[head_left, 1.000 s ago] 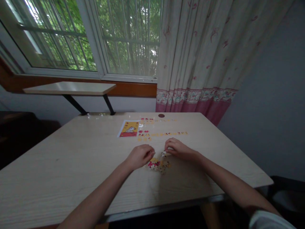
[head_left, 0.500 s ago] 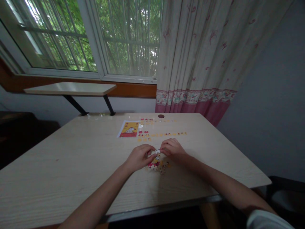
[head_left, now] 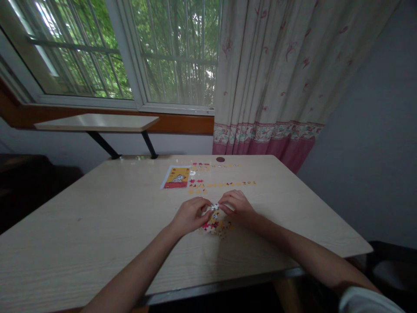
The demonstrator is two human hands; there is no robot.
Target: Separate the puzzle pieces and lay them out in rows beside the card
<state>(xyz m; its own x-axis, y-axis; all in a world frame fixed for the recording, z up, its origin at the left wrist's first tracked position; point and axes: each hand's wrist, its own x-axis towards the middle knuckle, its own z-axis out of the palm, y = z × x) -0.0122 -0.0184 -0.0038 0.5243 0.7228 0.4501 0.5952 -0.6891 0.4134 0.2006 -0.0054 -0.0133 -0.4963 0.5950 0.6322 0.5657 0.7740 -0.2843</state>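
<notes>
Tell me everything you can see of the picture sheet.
The picture sheet looks like paper or card, rectangular, with a white margin. It shows yellow above, red below, a white cartoon animal and small reddish marks. It lies flat on the table, left of the rows of small pieces, perhaps touching; neither left hand nor right hand touches it.

Left fingers (head_left: 205,202), right fingers (head_left: 228,201) hold white pieces (head_left: 214,207) near mixed pile (head_left: 211,228).

I count two hands: left hand (head_left: 190,214), right hand (head_left: 237,208). One table (head_left: 97,221), one picture sheet (head_left: 176,177), one round disc (head_left: 220,159), one raised shelf (head_left: 97,122), two black legs (head_left: 149,144), one curtain (head_left: 273,69). Puzzle pieces (head_left: 211,227): many, too small to tally.
</notes>
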